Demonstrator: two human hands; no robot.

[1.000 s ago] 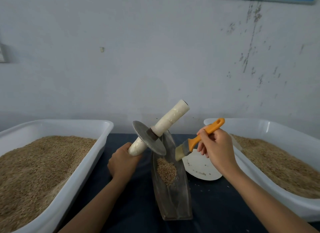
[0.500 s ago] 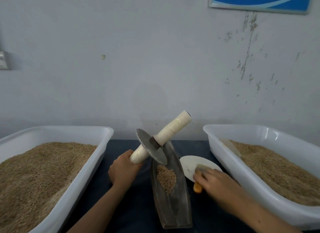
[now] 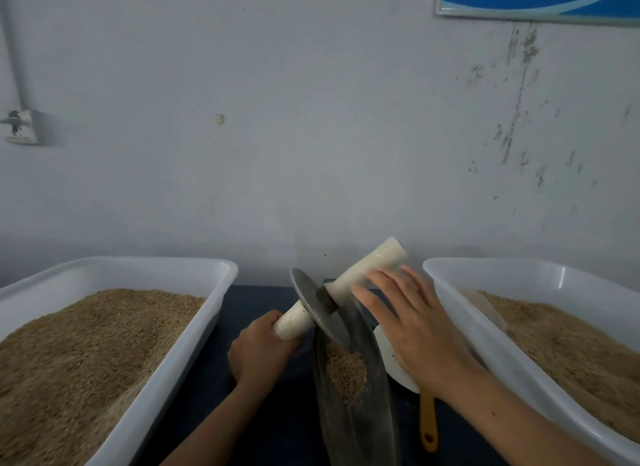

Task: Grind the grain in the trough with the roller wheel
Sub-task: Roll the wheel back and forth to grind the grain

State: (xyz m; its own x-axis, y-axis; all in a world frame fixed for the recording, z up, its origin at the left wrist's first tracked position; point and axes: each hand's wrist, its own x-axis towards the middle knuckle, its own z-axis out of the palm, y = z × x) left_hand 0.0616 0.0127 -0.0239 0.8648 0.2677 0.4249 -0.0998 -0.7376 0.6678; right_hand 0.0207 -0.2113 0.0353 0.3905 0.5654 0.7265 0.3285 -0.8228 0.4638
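Head view, left grip: the left hand (image 3: 258,353) wraps its fingers round the near end of the roller wheel's (image 3: 320,308) pale handle.
Right hand: the right hand (image 3: 412,330) has straight, spread fingers by the handle's far end and holds nothing.
Wheel axis: the handle runs from low near-left to high far-right, so the disc leans.
Wheel place: its lower rim sits in the trough (image 3: 360,413), just behind the grain (image 3: 346,368).
Trough axis: it runs away from the person.
Doing it well: I'd say take both handle ends, level the handle, then roll along the trough.
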